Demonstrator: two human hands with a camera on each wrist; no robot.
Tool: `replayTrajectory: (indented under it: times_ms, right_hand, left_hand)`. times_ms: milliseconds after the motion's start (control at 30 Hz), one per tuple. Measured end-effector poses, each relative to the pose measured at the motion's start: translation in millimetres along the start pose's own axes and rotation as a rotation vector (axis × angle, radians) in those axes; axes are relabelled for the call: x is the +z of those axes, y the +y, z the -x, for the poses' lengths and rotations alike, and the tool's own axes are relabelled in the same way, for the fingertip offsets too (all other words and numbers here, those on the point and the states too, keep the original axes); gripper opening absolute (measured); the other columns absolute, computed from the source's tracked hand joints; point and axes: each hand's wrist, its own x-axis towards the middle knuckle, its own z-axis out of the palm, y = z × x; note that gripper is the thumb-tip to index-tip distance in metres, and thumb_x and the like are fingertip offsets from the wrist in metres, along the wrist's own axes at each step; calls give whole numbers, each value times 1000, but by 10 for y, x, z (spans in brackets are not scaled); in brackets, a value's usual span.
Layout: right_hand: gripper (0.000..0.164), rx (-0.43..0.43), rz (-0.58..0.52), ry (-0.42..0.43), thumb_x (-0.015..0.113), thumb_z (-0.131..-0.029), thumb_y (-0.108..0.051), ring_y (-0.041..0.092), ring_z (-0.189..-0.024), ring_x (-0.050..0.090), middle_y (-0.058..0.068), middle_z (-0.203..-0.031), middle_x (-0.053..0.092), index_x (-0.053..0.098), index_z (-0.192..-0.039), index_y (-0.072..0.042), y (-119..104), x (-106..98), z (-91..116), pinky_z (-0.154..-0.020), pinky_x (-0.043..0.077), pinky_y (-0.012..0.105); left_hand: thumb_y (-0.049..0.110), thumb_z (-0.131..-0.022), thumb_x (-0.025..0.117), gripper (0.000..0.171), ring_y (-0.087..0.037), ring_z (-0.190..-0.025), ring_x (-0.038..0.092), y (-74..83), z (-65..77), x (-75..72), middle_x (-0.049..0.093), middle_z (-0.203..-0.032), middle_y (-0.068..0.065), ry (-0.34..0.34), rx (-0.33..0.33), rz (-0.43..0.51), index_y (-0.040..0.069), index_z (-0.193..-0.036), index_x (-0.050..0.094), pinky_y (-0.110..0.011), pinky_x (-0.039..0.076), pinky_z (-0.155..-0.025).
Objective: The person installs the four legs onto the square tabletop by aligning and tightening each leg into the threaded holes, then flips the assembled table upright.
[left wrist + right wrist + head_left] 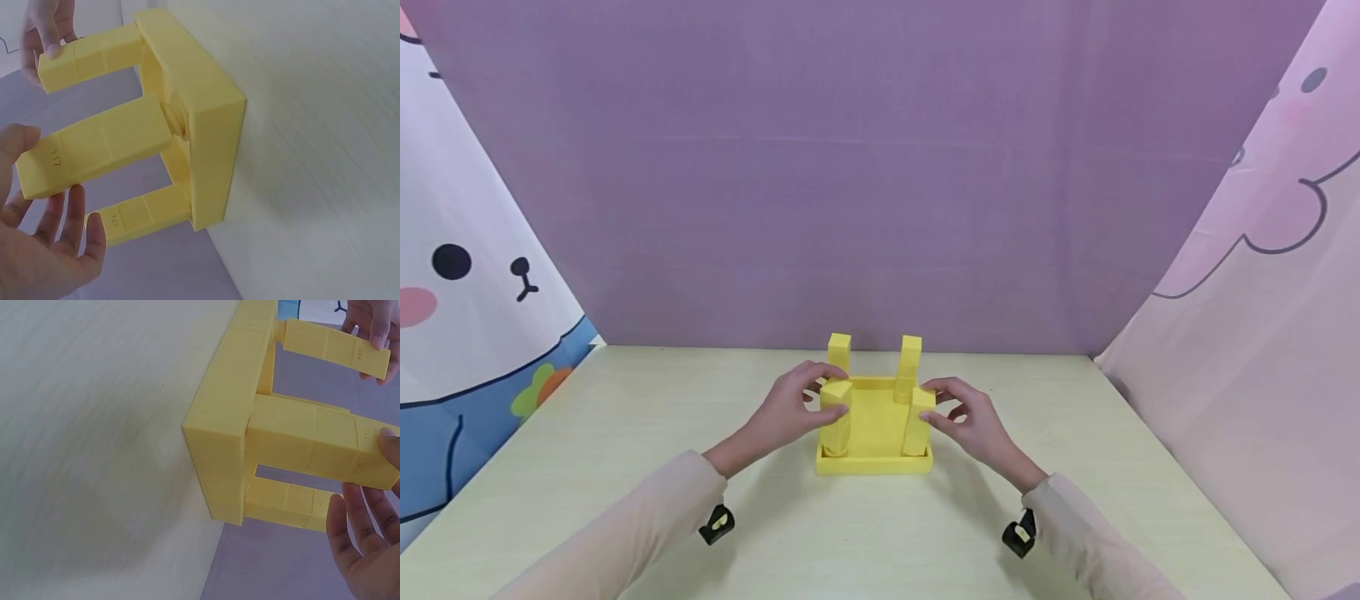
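A yellow square tray-like base [874, 466] lies on the table with upright yellow block legs at its corners. My left hand [786, 407] pinches the upper part of the front left leg [106, 140], thumb on one side and fingers on the other. That leg tilts slightly, and a round stub [177, 119] shows between its lower end and the base. The front right leg [297, 437] stands at its corner, its lower end against the base; my right hand [976, 423] holds it near the top between thumb and fingers.
Two more yellow legs, the back left leg [839, 354] and back right leg [909, 360], stand at the far corners. A pale wood-grain table [662, 417] lies beneath. Behind it rises a purple backdrop [865, 208], with cartoon-printed curtains [482, 192] at the sides.
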Motion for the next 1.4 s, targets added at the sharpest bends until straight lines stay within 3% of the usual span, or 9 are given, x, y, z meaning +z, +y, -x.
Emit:
replayTrajectory:
  times_ms: [133,300,500,600,767,1067,1233,1400]
  right_hand:
    - [34,-5,-4,1,71,-75,0,32,-85,60,20,-104,63,59,-107,5,79,19,1,-60,51,28]
    - [35,4,0,7,72,-76,-6,26,-86,60,14,-106,64,61,-109,-3,290,74,4,-60,51,26]
    - [35,-1,-10,7,73,-77,-12,19,-86,60,9,-107,64,61,-109,-8,398,89,5,-60,50,24]
    - [34,-9,-8,8,72,-77,-13,19,-86,60,9,-106,64,61,-109,-8,407,87,8,-60,50,24]
    - [35,-2,-10,3,73,-77,-13,20,-87,60,9,-107,64,61,-109,-9,401,85,7,-61,50,25]
    - [35,26,-9,-13,73,-77,-14,17,-89,59,5,-109,64,61,-110,-12,404,80,3,-62,51,25]
    - [36,20,-7,-15,73,-77,-14,18,-89,60,5,-109,63,61,-110,-11,405,78,7,-62,51,25]
    - [35,24,-8,-16,73,-77,-14,18,-89,59,5,-109,63,61,-110,-11,408,80,6,-62,51,25]
  left_hand:
    - [18,-76,74,38,-16,-89,55,20,-5,-23,60,-106,-1,-31,23,-13,12,-111,61,-37,51,-76]
    - [15,-78,71,36,-16,-95,56,16,-39,-83,61,-111,0,-114,65,-29,14,-113,60,-31,49,-79]
    - [11,-81,68,36,-19,-101,55,-18,-100,-148,60,-115,-1,-232,92,15,13,-115,59,-39,48,-84]
    - [11,-81,67,39,-19,-104,54,-15,-112,-159,59,-118,-1,-260,84,33,13,-118,57,-43,48,-86]
    - [13,-80,69,43,-20,-104,55,-18,-86,-126,59,-119,-5,-208,65,43,14,-121,54,-41,49,-84]
    - [15,-78,72,40,-16,-87,62,7,3,-3,61,-112,-2,-64,-2,73,15,-115,57,-42,50,-81]
    - [14,-79,71,39,-17,-87,62,-7,2,-5,61,-113,-3,-72,-8,78,15,-115,57,-44,50,-81]
    - [12,-81,69,39,-19,-93,61,-28,-38,-80,59,-116,-6,-161,-9,74,13,-117,56,-41,49,-84]
